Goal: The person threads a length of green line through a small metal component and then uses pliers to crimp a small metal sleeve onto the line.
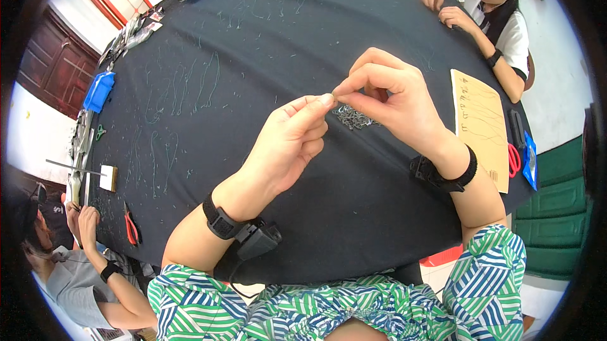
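Observation:
My left hand (284,138) and my right hand (401,97) meet above the middle of the table, fingertips almost touching. The left thumb presses against the curled index finger, closed in a pinch. Thumb and index finger of the right hand are pinched too, the other fingers bent. Whatever lies between the fingertips is too small to make out. Just below the right hand, a small heap of dark, metallic-looking pieces (355,119) lies on the black cloth (341,214), partly hidden by that hand.
Thin green threads (212,81) lie at left, near red-handled pliers (131,226) and a small block (109,178). Blue bins (99,91) stand along the left edge. At right are a cardboard sheet (477,129) and red-handled scissors (513,160). Other people sit around the table.

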The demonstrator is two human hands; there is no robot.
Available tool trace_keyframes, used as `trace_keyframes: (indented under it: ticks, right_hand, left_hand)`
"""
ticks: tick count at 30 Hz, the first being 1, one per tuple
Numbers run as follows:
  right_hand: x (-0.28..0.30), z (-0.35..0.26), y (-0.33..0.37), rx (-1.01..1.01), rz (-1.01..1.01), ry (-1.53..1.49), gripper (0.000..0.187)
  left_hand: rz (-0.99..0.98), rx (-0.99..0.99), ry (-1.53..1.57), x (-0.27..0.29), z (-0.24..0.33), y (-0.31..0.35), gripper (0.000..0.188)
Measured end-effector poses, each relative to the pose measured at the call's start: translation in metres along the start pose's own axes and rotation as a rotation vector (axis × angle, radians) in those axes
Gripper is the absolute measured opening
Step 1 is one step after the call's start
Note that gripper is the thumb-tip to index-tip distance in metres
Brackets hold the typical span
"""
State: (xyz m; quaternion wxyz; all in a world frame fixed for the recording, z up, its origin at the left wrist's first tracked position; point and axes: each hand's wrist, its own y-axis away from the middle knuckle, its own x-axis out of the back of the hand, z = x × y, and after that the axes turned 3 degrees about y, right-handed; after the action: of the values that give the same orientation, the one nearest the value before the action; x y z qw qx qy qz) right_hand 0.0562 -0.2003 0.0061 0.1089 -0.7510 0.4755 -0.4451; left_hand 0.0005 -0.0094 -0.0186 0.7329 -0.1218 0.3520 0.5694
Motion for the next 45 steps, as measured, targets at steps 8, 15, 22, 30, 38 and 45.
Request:
trace_keyframes:
  ticks: [8, 15, 22, 30, 38, 45]
  right_hand:
    - [0.012, -0.007, -0.003, -0.086, -0.068, 0.052, 0.010]
    - [0.009, -0.010, -0.001, -0.046, -0.078, 0.100, 0.008]
    - [0.017, -0.007, -0.004, -0.037, -0.042, 0.087, 0.006]
    - [0.016, -0.001, -0.005, 0.162, -0.176, 0.047, 0.007]
    - [0.020, 0.002, -0.006, 0.116, -0.202, 0.035, 0.008]
    - [0.021, -0.001, -0.003, -0.124, -0.209, -0.148, 0.008]
  left_hand:
    - [0.067, -0.160, -0.225, -0.002, 0.000, -0.001, 0.011]
    - [0.074, -0.203, -0.282, -0.004, -0.002, 0.000, 0.012]
    - [0.085, -0.221, -0.304, -0.005, 0.000, 0.002, 0.014]
    - [0.024, -0.203, -0.368, -0.001, -0.001, 0.003, 0.016]
    - [-0.020, -0.156, -0.290, 0.000, 0.004, 0.004, 0.019]
    - [0.017, -0.139, -0.326, -0.002, 0.004, 0.003, 0.017]
